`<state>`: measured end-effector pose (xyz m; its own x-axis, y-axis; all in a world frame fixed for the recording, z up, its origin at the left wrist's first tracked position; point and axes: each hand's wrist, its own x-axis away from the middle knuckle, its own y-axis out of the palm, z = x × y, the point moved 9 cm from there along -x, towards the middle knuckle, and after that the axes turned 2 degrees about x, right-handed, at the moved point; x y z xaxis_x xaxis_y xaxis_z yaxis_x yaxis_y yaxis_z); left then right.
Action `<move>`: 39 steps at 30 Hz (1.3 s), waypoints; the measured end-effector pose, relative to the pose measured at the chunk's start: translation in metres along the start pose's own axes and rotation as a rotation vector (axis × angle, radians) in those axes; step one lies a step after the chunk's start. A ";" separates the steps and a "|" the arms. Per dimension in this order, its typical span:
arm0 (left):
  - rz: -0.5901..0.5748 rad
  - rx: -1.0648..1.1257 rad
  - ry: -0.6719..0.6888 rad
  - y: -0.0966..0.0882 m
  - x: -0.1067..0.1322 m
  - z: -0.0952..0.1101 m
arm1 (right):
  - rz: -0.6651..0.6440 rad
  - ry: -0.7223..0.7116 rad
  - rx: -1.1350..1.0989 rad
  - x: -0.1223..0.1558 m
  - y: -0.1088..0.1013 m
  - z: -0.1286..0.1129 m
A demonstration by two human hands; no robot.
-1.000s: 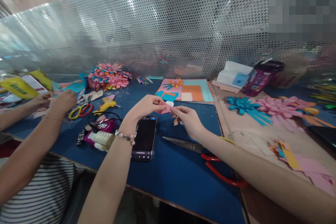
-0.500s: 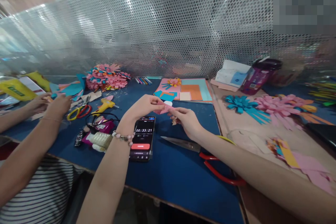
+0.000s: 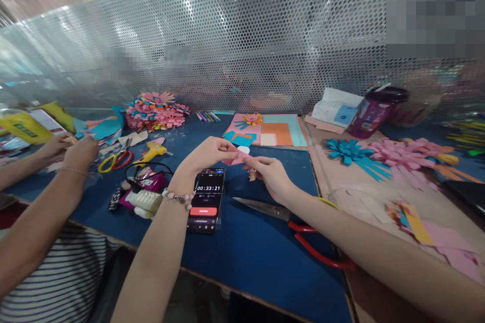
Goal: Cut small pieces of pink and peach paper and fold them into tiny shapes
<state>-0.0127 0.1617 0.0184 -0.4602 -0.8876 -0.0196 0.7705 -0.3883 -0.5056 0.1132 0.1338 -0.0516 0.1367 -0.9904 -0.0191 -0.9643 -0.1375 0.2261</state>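
The head view looks forward and down at both hands [image 3: 208, 154] [image 3: 273, 174].

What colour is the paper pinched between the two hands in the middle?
The paper is pink; it shows best in the head view.

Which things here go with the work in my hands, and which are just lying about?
Likely part of it:
pink paper, pinched by left hand and right hand
colored sheets
long-bladed scissors

Apparently just lying about:
phone
purple cup

Held paper [image 3: 239, 158] pink; tabletop [image 3: 246, 262] blue; shirt [image 3: 56, 275] striped dark-and-white.
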 end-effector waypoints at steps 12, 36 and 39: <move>-0.008 -0.034 0.001 -0.001 0.001 0.002 | -0.005 -0.002 0.031 0.000 0.001 -0.001; -0.023 -0.056 0.025 -0.003 0.001 0.001 | -0.019 -0.013 0.017 0.002 0.002 -0.003; -0.021 -0.048 0.024 -0.003 0.001 0.000 | -0.011 -0.020 0.023 0.003 0.002 -0.004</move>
<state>-0.0155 0.1625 0.0205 -0.4869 -0.8730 -0.0291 0.7386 -0.3937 -0.5472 0.1122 0.1308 -0.0468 0.1433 -0.9888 -0.0414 -0.9677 -0.1487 0.2036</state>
